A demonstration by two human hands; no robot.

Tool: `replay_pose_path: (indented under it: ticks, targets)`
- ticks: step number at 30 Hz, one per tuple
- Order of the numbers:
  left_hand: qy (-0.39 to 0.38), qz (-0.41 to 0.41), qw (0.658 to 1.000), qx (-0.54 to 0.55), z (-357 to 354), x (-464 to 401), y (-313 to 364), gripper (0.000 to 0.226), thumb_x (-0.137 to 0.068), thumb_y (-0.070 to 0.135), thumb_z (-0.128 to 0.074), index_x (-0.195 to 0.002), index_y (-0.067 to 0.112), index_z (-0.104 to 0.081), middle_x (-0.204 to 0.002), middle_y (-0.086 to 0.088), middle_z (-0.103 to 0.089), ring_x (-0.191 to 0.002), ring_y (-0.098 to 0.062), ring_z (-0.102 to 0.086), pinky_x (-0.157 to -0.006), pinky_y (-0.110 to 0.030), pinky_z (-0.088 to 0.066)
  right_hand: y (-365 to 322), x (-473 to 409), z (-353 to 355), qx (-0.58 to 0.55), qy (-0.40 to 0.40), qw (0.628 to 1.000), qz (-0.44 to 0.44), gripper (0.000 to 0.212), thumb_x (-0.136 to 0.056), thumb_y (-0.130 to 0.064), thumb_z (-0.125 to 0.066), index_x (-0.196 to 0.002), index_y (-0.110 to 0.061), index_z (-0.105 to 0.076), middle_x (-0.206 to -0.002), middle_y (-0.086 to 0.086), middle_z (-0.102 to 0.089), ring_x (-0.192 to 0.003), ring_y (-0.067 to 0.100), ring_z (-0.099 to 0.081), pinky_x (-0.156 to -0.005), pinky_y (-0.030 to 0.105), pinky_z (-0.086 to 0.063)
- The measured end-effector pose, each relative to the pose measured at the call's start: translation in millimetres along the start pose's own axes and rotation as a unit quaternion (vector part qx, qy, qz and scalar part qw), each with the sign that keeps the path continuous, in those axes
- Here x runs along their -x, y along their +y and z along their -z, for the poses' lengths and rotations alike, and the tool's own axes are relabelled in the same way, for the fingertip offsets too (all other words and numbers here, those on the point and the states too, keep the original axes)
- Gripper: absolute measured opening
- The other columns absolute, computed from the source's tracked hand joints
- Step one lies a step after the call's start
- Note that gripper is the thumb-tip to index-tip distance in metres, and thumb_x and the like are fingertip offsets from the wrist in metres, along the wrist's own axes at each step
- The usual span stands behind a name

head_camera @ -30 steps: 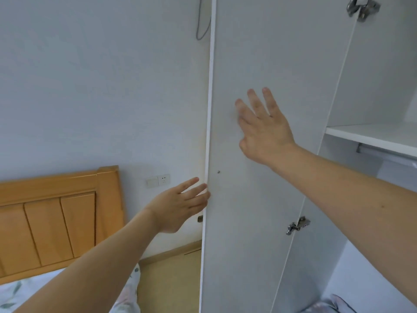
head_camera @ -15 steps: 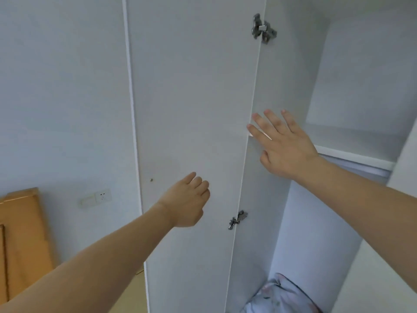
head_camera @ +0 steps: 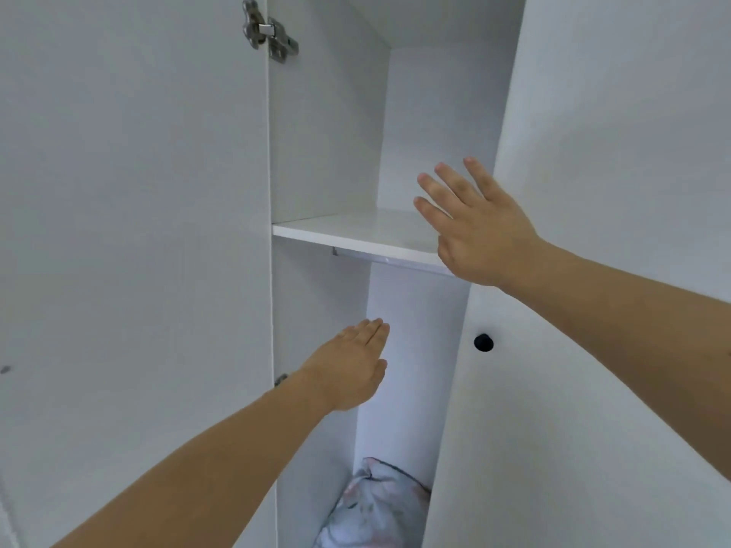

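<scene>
A white wardrobe stands in front of me with its left door (head_camera: 134, 231) swung open. My right hand (head_camera: 474, 227) is held up with fingers spread in front of the white shelf (head_camera: 348, 231), holding nothing. Lower down, my left hand (head_camera: 348, 369) reaches flat into the compartment below the shelf, fingers straight and together, also holding nothing. A floral pillow or bundle of fabric (head_camera: 375, 508) lies at the bottom of that compartment.
The right wardrobe door (head_camera: 593, 350) is closed and carries a black round knob (head_camera: 483, 342). A metal hinge (head_camera: 269, 31) sits at the top of the open door. A hanging rail (head_camera: 387, 259) runs under the shelf.
The view has swung right from the bed and wall to the wardrobe's inside. Both hands have left the open door and now reach into the opening.
</scene>
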State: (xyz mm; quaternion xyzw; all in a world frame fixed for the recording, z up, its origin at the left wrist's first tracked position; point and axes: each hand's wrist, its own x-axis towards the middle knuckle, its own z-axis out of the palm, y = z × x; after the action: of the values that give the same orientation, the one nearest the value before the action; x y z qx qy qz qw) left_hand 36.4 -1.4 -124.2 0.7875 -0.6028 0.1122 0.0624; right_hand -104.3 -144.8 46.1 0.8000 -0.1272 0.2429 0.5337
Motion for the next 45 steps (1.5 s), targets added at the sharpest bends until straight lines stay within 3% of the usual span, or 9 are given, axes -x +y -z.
replay_pose_path:
  ticks: [2, 8, 12, 15, 18, 30, 35, 42, 45]
  targets:
    - [-0.002, -0.026, 0.998, 0.056, -11.6, -22.7, 6.6, 0.059, -0.104, 0.031, -0.025, -0.154, 0.010, 0.000, -0.163, -0.005, -0.002, -0.149, -0.016, -0.002, -0.120, -0.027, -0.002, 4.7, 3.8, -8.5, 0.007, -0.010, 1.000, -0.010, 0.051, -0.086, -0.022, -0.053, -0.134, -0.004, -0.055, -0.147, 0.018, -0.045, -0.139, 0.037, -0.035, -0.118, 0.056, -0.015]
    - [-0.025, -0.119, 0.965, 0.234, -29.8, -83.7, 25.2, 0.057, -0.105, 0.029, -0.028, -0.155, 0.013, -0.006, -0.163, -0.001, -0.008, -0.148, -0.014, -0.011, -0.117, -0.023, -0.007, 10.2, 5.5, -36.1, 0.087, -0.117, 0.989, -0.031, 0.055, -0.092, -0.027, -0.029, -0.134, -0.004, -0.055, -0.146, 0.017, -0.046, -0.139, 0.035, -0.038, -0.118, 0.055, -0.018]
    - [-0.103, -0.184, 0.899, 0.383, -50.5, -109.9, 31.7, 0.055, -0.096, 0.048, -0.027, -0.150, 0.034, -0.024, -0.153, 0.011, -0.036, -0.139, -0.010, -0.035, -0.116, -0.034, -0.027, 8.7, 6.7, -40.6, 0.128, -0.153, 0.978, -0.055, 0.060, -0.094, -0.035, -0.025, -0.134, 0.000, -0.054, -0.142, 0.018, -0.049, -0.141, 0.034, -0.033, -0.119, 0.054, -0.009]
    - [-0.108, -0.160, 0.856, 0.479, -63.4, -117.2, 34.7, 0.051, -0.090, 0.058, -0.026, -0.121, 0.030, -0.054, -0.120, 0.002, -0.065, -0.113, -0.017, -0.058, -0.104, -0.045, -0.043, 2.2, 4.6, -37.7, 0.152, -0.156, 0.974, -0.065, 0.059, -0.095, -0.035, -0.028, -0.134, 0.001, -0.053, -0.137, 0.018, -0.053, -0.140, 0.035, -0.034, -0.120, 0.054, -0.012]
    - [-0.081, -0.133, 0.829, 0.537, -63.7, -120.6, 36.5, 0.053, -0.088, 0.056, -0.028, -0.087, 0.011, -0.056, -0.092, -0.014, -0.063, -0.085, -0.027, -0.060, -0.092, -0.054, -0.047, -4.2, 5.1, -32.4, 0.173, -0.167, 0.967, -0.083, 0.061, -0.094, -0.034, -0.023, -0.137, 0.000, -0.050, -0.139, 0.015, -0.052, -0.141, 0.033, -0.032, -0.120, 0.053, -0.011]
    - [-0.174, -0.157, 0.764, 0.602, -24.1, -24.5, 60.3, 0.040, -0.102, 0.038, -0.043, -0.096, 0.005, -0.064, -0.095, -0.010, -0.073, -0.087, -0.025, -0.071, -0.086, -0.038, -0.056, -16.9, 50.4, 80.8, 0.166, -0.165, 0.970, -0.067, 0.063, -0.091, -0.025, -0.018, -0.128, 0.011, -0.054, -0.132, 0.025, -0.054, -0.135, 0.040, -0.040, -0.120, 0.054, -0.013]
    - [-0.210, -0.218, 0.758, 0.577, 1.7, 24.2, 88.8, 0.038, -0.102, 0.035, -0.045, -0.100, 0.005, -0.069, -0.094, -0.006, -0.076, -0.085, -0.020, -0.073, -0.080, -0.034, -0.058, -26.2, 79.9, 130.5, 0.130, -0.196, 0.961, -0.148, 0.065, -0.089, -0.021, -0.013, -0.144, 0.010, -0.030, -0.153, 0.026, -0.030, -0.146, 0.038, -0.019, -0.122, 0.044, 0.002]
    - [-0.201, -0.327, 0.782, 0.491, 28.8, 68.5, 144.0, 0.044, -0.098, 0.039, -0.051, -0.071, 0.007, -0.063, -0.076, -0.012, -0.074, -0.066, -0.021, -0.073, -0.062, -0.028, -0.057, -17.3, 115.4, 197.0, 0.309, -0.373, 0.872, -0.071, 0.068, -0.095, -0.034, -0.005, -0.150, 0.004, 0.002, -0.160, 0.022, 0.008, -0.148, 0.037, 0.008, -0.116, 0.058, 0.014]
    - [-0.182, -0.376, 0.801, 0.428, 31.0, 73.5, 174.6, 0.047, -0.089, 0.057, -0.056, -0.076, 0.013, -0.064, -0.080, -0.005, -0.074, -0.072, -0.017, -0.071, -0.075, -0.035, -0.058, -10.7, 133.8, 219.4, 0.334, -0.442, 0.828, -0.083, 0.067, -0.096, -0.035, -0.005, -0.150, 0.004, 0.005, -0.159, 0.023, 0.013, -0.148, 0.038, 0.010, -0.116, 0.057, 0.012]
